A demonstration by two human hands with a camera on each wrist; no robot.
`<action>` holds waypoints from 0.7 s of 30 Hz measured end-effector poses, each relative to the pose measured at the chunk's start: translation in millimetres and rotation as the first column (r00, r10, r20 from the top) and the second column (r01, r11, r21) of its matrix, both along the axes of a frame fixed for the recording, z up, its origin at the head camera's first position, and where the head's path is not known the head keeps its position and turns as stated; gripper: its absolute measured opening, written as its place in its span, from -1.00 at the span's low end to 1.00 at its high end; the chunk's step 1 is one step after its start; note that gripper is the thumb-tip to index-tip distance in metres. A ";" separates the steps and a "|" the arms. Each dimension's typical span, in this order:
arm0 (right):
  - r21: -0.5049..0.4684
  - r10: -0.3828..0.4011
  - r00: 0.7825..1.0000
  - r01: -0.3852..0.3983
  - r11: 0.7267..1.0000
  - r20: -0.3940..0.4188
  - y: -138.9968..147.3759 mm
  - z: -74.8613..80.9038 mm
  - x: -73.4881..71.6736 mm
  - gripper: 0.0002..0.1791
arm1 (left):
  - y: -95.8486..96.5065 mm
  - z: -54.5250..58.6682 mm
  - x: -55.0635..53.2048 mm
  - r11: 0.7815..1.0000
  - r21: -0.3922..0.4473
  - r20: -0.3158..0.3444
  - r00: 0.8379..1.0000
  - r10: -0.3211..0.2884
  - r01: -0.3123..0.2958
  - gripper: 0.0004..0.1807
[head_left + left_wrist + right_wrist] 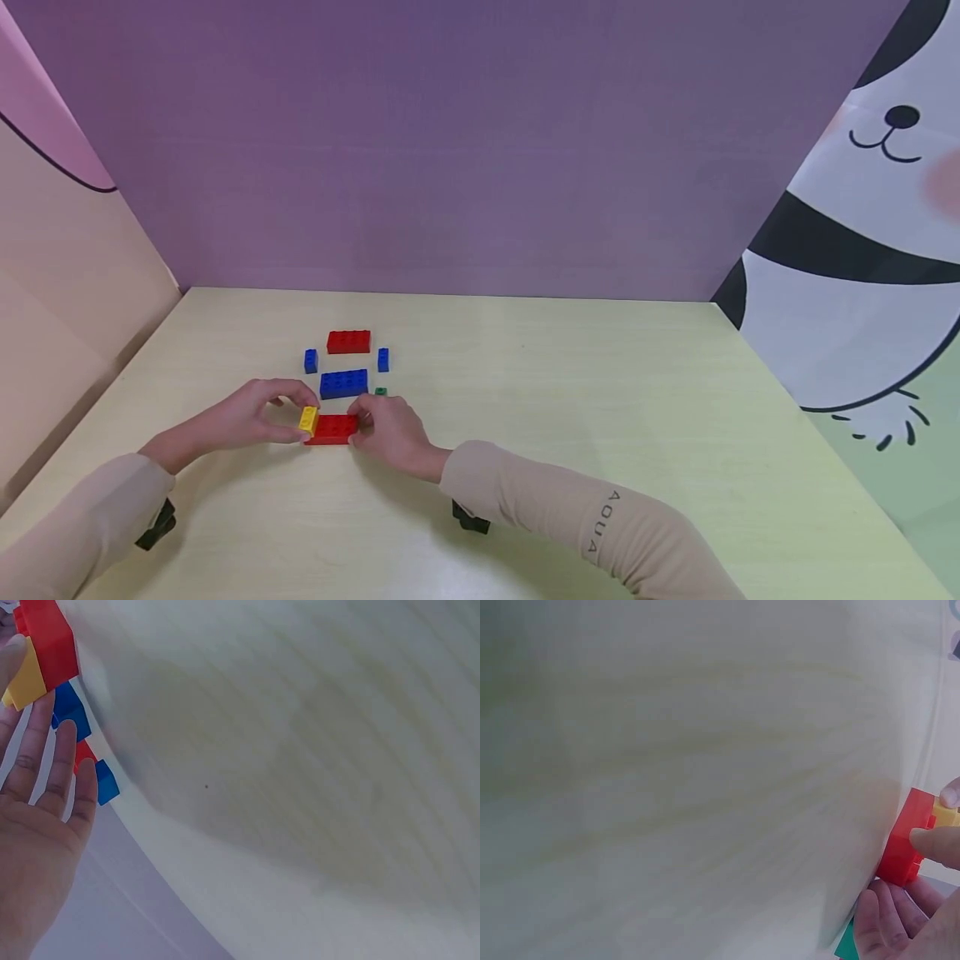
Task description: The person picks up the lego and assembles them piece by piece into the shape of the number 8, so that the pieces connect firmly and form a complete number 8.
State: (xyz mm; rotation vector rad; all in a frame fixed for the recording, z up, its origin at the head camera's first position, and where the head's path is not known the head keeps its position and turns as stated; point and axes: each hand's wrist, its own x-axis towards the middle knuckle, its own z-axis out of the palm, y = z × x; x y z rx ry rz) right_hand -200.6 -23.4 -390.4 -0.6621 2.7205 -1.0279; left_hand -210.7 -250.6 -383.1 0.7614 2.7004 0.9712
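Note:
A red building brick (334, 429) lies on the table, and a small yellow brick (308, 419) sits on top at its left end. My left hand (247, 414) pinches the yellow brick between thumb and fingers. At the other end, my right hand (395, 429) grips the red brick. In the left wrist view the yellow brick (28, 679) is against the red brick (51, 641), under the thumb. The right wrist view shows the right thumb on the red brick (906, 838), with the yellow brick (945, 814) beyond it.
Just behind the hands lie a long blue brick (344, 384) and a partly hidden green brick (381, 391). Farther back are two small blue bricks (311, 361) and another red brick (348, 342). A purple wall (450, 167) borders the table's (600, 400) far edge.

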 end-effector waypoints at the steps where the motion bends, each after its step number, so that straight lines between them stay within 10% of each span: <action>1: -0.002 0.000 1.000 0.000 1.000 0.002 0.2 0.1 0.1 -0.71 | 0.1 -0.1 -0.2 1.000 -0.002 0.001 1.000 0.000 0.000 -0.59; 21: -0.030 0.004 1.000 -0.004 1.000 0.019 6.7 9.6 -0.1 -0.66 | 1.6 2.8 -0.6 1.000 -0.012 0.021 1.000 -0.001 0.001 -0.58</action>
